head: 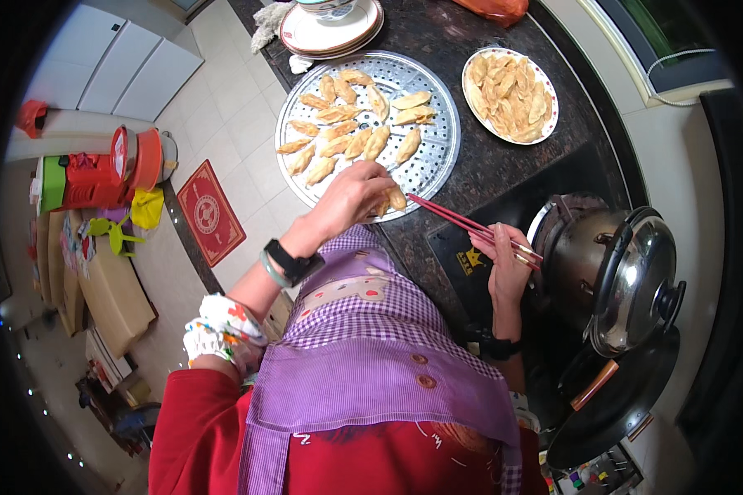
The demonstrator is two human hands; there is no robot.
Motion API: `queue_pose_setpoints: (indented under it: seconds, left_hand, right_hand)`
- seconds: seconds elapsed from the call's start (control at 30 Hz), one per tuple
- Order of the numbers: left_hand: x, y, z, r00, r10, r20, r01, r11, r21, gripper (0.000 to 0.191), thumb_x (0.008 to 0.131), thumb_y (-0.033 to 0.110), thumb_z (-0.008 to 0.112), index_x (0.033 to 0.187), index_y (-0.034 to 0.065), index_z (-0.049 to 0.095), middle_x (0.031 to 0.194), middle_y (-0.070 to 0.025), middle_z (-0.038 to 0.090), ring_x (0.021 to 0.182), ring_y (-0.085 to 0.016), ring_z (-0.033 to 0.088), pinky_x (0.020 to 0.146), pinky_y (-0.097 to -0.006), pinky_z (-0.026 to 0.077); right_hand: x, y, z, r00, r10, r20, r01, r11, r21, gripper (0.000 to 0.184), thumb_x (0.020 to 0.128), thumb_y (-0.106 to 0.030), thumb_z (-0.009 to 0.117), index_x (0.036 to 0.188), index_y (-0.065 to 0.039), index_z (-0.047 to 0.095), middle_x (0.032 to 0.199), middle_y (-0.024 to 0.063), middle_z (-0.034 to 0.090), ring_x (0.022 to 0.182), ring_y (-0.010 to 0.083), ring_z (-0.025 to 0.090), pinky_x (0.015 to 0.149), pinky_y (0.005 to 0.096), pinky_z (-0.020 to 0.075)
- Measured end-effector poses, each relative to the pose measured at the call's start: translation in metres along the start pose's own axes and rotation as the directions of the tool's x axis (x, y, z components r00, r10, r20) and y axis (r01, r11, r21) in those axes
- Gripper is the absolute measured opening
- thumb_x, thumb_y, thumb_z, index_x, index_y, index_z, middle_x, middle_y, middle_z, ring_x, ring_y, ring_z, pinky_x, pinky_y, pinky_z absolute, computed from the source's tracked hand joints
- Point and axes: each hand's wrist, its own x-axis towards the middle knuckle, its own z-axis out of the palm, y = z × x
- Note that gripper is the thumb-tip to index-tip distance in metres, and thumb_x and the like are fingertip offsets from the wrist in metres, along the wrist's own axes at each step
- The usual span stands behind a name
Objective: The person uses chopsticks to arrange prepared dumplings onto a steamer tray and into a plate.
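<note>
A round perforated metal steamer tray point(436, 148) lies on the dark stone counter, with several fried-looking dumplings point(378, 143) spread over it. My left hand point(362, 192) is at the tray's near edge, its fingertips at a dumpling point(397, 198); whether they grip it is hidden. To the right, my right hand point(508, 253) holds a pair of red chopsticks point(452, 218), their tips beside that dumpling and the tray's rim. Past the tray, on the right, an oval white plate point(469, 105) carries a heap of similar dumplings point(511, 93).
A lidded metal pot point(585, 266) stands on the black stove at right, with a dark wok point(631, 402) nearer me. Stacked plates point(371, 28) with a bowl point(328, 9) sit at the counter's far left edge. An orange-red plastic bag point(495, 9) lies at the back.
</note>
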Motion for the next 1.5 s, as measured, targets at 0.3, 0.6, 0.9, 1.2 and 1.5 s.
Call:
queue_pose_setpoints:
  seconds: [0.3, 0.6, 0.9, 1.2, 1.5]
  left_hand:
    - [0.06, -0.021, -0.009, 0.783, 0.183, 0.594, -0.256, 0.966, 0.039, 0.015, 0.069, 0.004, 0.062, 0.083, 0.0058, 0.067, 0.087, -0.0096, 0.062, 0.082, -0.028, 0.062, 0.069, -0.0322, 0.051]
    - [0.082, -0.032, -0.004, 0.692, 0.193, 0.696, -0.274, 0.962, 0.006, 0.013, 0.076, 0.006, 0.063, 0.088, 0.005, 0.068, 0.091, -0.0111, 0.065, 0.087, -0.029, 0.063, 0.072, -0.0347, 0.05]
    - [0.103, -0.048, -0.003, 0.704, 0.257, 0.662, -0.298, 0.953, -0.053, 0.017, 0.08, 0.011, 0.062, 0.094, 0.0029, 0.067, 0.093, -0.0129, 0.065, 0.084, -0.03, 0.063, 0.073, -0.035, 0.05]
    - [0.114, -0.049, -0.005, 0.607, 0.291, 0.739, -0.36, 0.93, -0.071, 0.015, 0.083, 0.01, 0.06, 0.093, 0.0011, 0.066, 0.088, -0.015, 0.065, 0.081, -0.031, 0.063, 0.07, -0.0368, 0.049]
    - [0.115, -0.052, -0.008, 0.599, 0.404, 0.691, -0.42, 0.893, -0.158, 0.015, 0.082, 0.009, 0.061, 0.094, -0.0008, 0.065, 0.088, -0.0159, 0.064, 0.079, -0.032, 0.063, 0.07, -0.0372, 0.05]
  right_hand:
    - [-0.031, -0.004, 0.002, 0.995, -0.042, 0.085, 0.045, 0.998, -0.035, 0.012, 0.088, -0.001, 0.057, 0.09, 0.011, 0.058, 0.087, 0.0139, 0.061, 0.076, 0.0211, 0.065, 0.072, 0.0326, 0.0597]
    - [-0.045, 0.008, 0.02, 0.944, -0.297, 0.147, 0.328, 0.9, -0.288, 0.007, 0.084, 0.004, 0.06, 0.089, 0.008, 0.062, 0.088, 0.0122, 0.06, 0.078, 0.0176, 0.062, 0.069, 0.0287, 0.0578]
    - [-0.07, 0.039, 0.049, 0.905, -0.096, -0.414, 0.15, 0.984, 0.098, 0.019, 0.092, -0.008, 0.055, 0.093, 0.011, 0.057, 0.089, 0.0161, 0.06, 0.077, 0.0252, 0.066, 0.072, 0.0366, 0.0589]
    - [-0.093, 0.053, 0.081, 0.747, 0.041, -0.663, 0.187, 0.945, 0.269, 0.021, 0.094, -0.013, 0.053, 0.093, 0.008, 0.054, 0.086, 0.0161, 0.061, 0.074, 0.0251, 0.067, 0.071, 0.0366, 0.0592]
    - [-0.108, 0.056, 0.086, 0.727, -0.029, -0.686, 0.217, 0.958, 0.189, 0.02, 0.092, -0.011, 0.054, 0.095, 0.008, 0.054, 0.087, 0.0155, 0.06, 0.075, 0.0249, 0.066, 0.069, 0.0365, 0.0595]
